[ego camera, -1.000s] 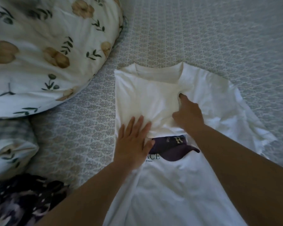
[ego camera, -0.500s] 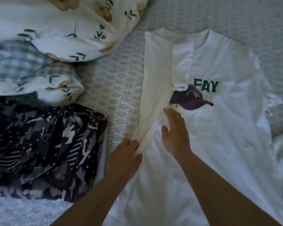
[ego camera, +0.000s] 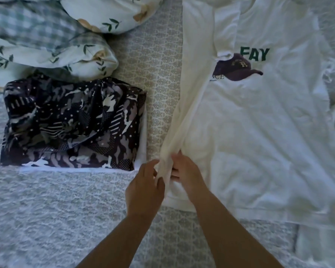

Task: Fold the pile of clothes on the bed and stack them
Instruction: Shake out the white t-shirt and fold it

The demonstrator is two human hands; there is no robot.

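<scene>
White cotton is bunched between both hands at the near left edge of the T-shirt. Half a second ago the right hand lay flat on the cloth below the cap print while the left hand alone nipped the side fold; now the right has dropped back beside the left, and both sets of fingers are curled round the same lifted ridge of fabric, near the hem. The view has also slid down and left, so the folded garment and the bed's near edge show more fully.

Spread face up across the right half of the bed, the shirt has its left side folded inward in a long strip running toward the collar, the sleeve laid over the chest and covering part of the print. Green letters "FAY" and a dark cap show beyond the fold.

Left of the shirt, apart from it, a dark patterned garment lies folded on something white. Beyond that, floral and checked bedding is heaped at the far left corner.
</scene>
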